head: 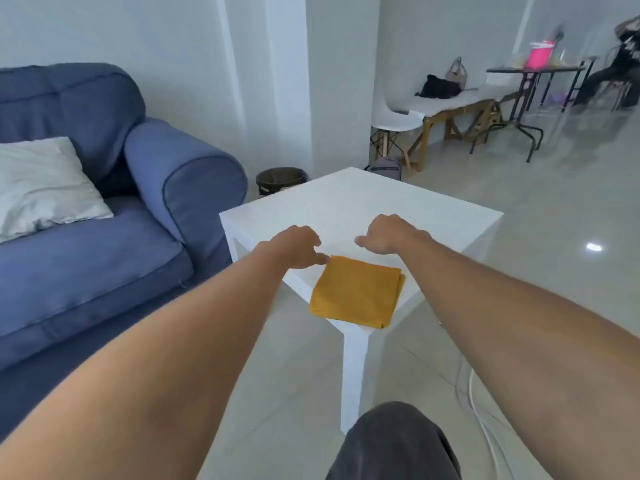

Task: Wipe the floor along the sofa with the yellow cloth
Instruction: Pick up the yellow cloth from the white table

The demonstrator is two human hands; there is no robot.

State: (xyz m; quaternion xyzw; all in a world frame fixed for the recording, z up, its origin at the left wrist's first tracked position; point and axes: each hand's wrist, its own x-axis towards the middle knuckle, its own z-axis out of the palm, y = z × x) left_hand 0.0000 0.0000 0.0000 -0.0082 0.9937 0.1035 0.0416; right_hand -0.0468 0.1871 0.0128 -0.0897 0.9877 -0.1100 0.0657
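1. Yellow cloth: we found it folded square on the near corner of the white table.
2. Left hand: loosely curled, holding nothing, fingertips at the cloth's far left corner.
3. Right hand: loosely curled, empty, above the table beyond the cloth.
4. Blue sofa: left of the table.

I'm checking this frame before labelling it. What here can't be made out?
Head view only:
- Floor along the sofa: the strip at its base is hidden by the left forearm and cut off by the frame edge.
- Left hand: whether its fingertips touch the yellow cloth is unclear.
- Right hand: fingers curl away, palm side hidden.
- Far table: items blurred.
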